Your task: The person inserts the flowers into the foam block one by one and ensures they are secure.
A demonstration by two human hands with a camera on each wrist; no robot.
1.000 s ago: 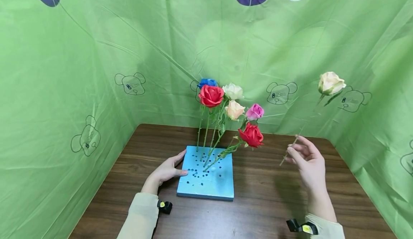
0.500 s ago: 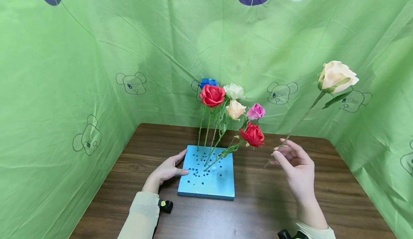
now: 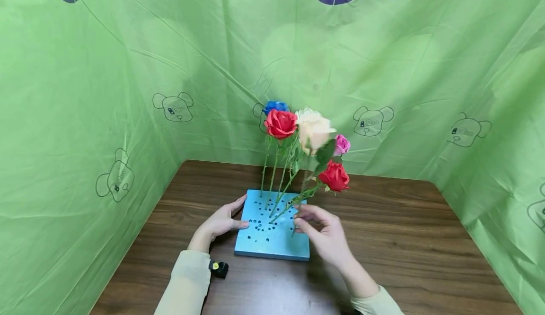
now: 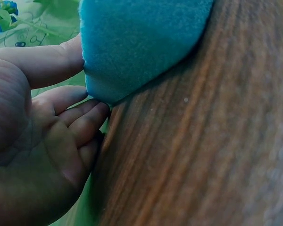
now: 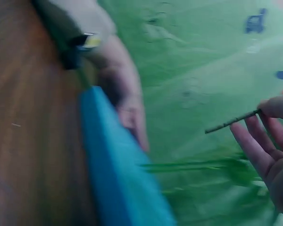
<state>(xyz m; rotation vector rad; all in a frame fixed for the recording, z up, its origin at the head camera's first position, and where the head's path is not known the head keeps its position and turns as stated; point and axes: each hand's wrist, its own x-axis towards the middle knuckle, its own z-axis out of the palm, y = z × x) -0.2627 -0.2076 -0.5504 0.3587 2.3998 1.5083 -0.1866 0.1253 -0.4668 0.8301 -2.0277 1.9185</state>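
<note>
A blue foam block [image 3: 272, 248] dotted with small holes lies on the table. My left hand [image 3: 219, 223] holds its left edge, thumb on top and fingers along the side. Between thumb and fingertips, my right hand [image 3: 325, 234] pinches the stem of a cream rose [image 3: 314, 133] over the block's right part. In the right wrist view the lower end of the stem [image 5: 231, 123] hangs free, apart from the foam. Standing in the block are a blue rose [image 3: 276, 106], an upper red rose [image 3: 281, 124] and a leaning red rose [image 3: 335, 176]. The cream bloom covers a peach one.
A pink rose [image 3: 342, 144] and a white rose [image 3: 307, 113] rise beside the cream one. Their stems cross close to my right hand. The wooden table [image 3: 408, 239] is enclosed by green cloth [image 3: 213, 59] at the back and sides.
My right hand has carried the cream rose leftward from the right side to over the foam block. My left hand has stayed at the block's edge.
</note>
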